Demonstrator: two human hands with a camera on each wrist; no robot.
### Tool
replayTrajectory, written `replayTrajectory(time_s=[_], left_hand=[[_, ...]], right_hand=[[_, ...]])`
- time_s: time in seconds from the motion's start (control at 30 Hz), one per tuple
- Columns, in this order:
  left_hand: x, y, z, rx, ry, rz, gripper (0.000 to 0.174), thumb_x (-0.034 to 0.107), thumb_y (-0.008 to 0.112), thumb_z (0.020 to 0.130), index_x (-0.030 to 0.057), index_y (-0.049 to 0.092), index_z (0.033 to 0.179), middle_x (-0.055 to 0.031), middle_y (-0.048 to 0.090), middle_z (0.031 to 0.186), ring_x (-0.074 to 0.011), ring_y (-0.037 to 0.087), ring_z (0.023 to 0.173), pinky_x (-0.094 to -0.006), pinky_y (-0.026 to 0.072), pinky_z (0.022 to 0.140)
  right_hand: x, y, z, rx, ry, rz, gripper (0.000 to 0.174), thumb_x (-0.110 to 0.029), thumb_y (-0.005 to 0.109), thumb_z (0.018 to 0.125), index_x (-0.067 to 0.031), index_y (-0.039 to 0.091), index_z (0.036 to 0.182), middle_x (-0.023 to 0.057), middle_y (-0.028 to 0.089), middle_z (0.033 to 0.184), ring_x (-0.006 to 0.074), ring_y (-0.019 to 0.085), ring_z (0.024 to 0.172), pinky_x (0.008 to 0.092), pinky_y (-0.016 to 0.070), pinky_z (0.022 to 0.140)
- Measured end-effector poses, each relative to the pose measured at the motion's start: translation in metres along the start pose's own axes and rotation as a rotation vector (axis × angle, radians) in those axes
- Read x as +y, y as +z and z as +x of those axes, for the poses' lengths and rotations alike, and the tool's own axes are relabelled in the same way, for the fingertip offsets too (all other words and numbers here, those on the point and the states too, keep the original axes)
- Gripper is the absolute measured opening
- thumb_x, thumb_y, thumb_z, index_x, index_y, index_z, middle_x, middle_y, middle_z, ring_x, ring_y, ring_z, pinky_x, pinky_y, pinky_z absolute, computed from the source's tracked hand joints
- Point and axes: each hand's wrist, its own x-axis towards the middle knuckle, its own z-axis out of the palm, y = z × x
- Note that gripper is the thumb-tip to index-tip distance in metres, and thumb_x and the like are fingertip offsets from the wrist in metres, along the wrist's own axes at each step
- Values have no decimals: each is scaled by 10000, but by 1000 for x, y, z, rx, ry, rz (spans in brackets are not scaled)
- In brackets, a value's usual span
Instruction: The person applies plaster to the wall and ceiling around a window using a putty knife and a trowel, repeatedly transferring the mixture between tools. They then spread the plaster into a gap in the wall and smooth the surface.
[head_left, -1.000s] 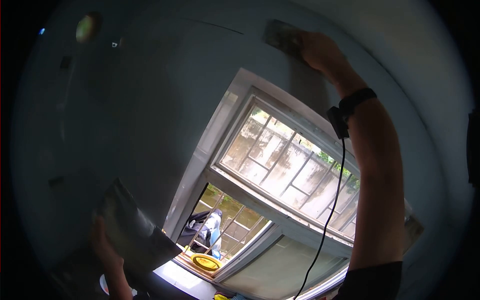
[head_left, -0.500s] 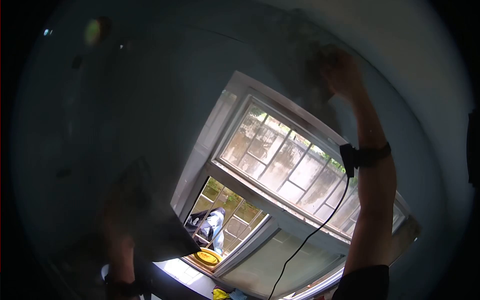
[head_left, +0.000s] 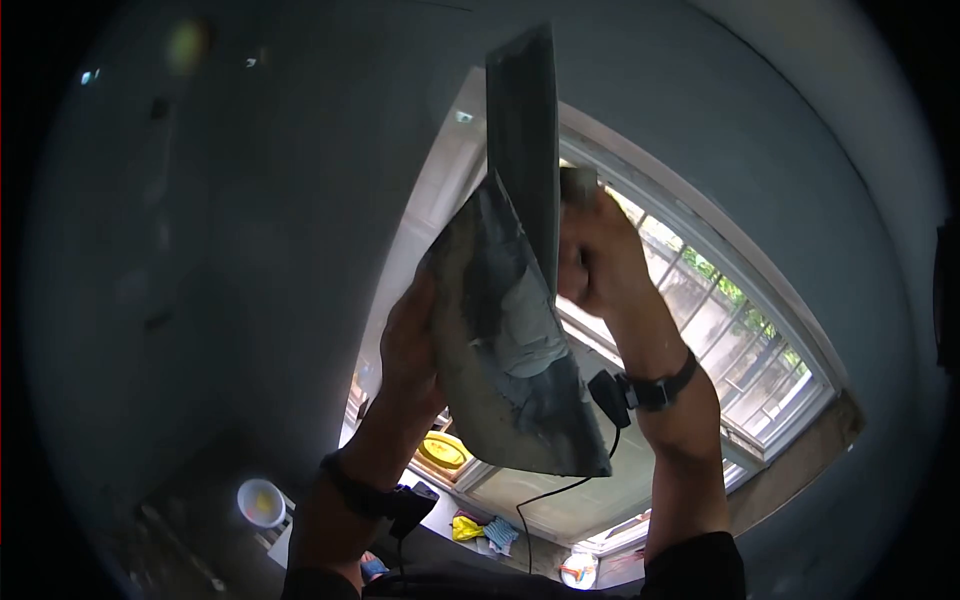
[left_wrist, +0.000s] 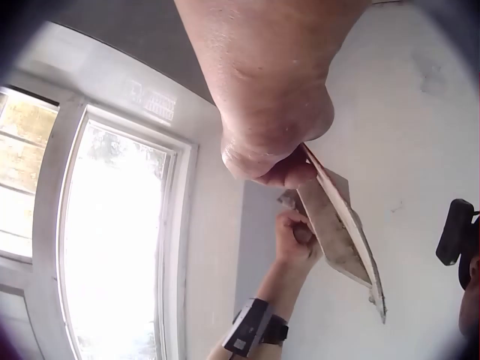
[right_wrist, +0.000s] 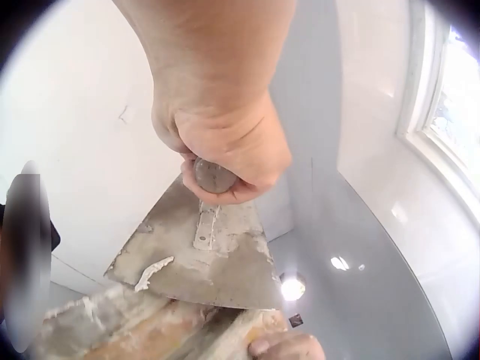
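Centred in the head view is a curved metal sheet (head_left: pixel 500 330) with a lump of pale paste (head_left: pixel 530 325) on its face. My left hand (head_left: pixel 410 335) grips the sheet from its left edge. My right hand (head_left: pixel 605 250) holds a wide-bladed scraper (head_left: pixel 525 150), its blade upright against the sheet's upper edge. In the right wrist view my right hand (right_wrist: pixel 225 150) is curled round the scraper's handle, and the paste-smeared blade (right_wrist: pixel 195 247) meets the coated sheet (right_wrist: pixel 112 330). In the left wrist view the sheet (left_wrist: pixel 349 225) shows edge-on, with the scraper blade (left_wrist: pixel 330 232) beside it.
Behind the hands is a barred window (head_left: pixel 740 310) in a white frame. Lower down are a yellow basin (head_left: pixel 443 452), a white bucket (head_left: pixel 262 503), and yellow and blue cloths (head_left: pixel 497 533). A cable (head_left: pixel 525 510) hangs from the right wrist camera.
My right hand has come down from the high wall with the scraper. My left hand has risen from the lower left with the sheet, and the two tools now meet in the middle.
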Motion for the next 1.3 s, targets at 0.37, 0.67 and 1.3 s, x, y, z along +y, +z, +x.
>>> replayTrajectory(time_s=[0.37,0.67,1.3], left_hand=[[79,-15,-28,129,635,1929,429,189,476,1062,-17,467,1438,-145,575,1375,-186,593,1208,-310,485,1016],[91,-76,-36,52,345,1463,444,189,375,1084,-21,410,1474,-174,516,1441,-264,550,1286,-352,440,1087],[112,-96,-50,161,510,2370,539,283,566,989,15,468,1446,-203,555,1406,-330,555,1301,-393,407,1126]], right_hand=[[-84,-62,-27,-8,64,-1907,267,-160,717,821,-60,633,1054,168,671,791,329,669,755,420,519,675],[-181,-144,-22,847,-318,-2606,362,-281,668,906,-200,628,1256,112,679,857,315,685,759,433,537,646],[-150,-113,115,515,-497,-2643,255,-216,573,946,-176,626,1192,139,699,840,356,693,796,476,534,673]])
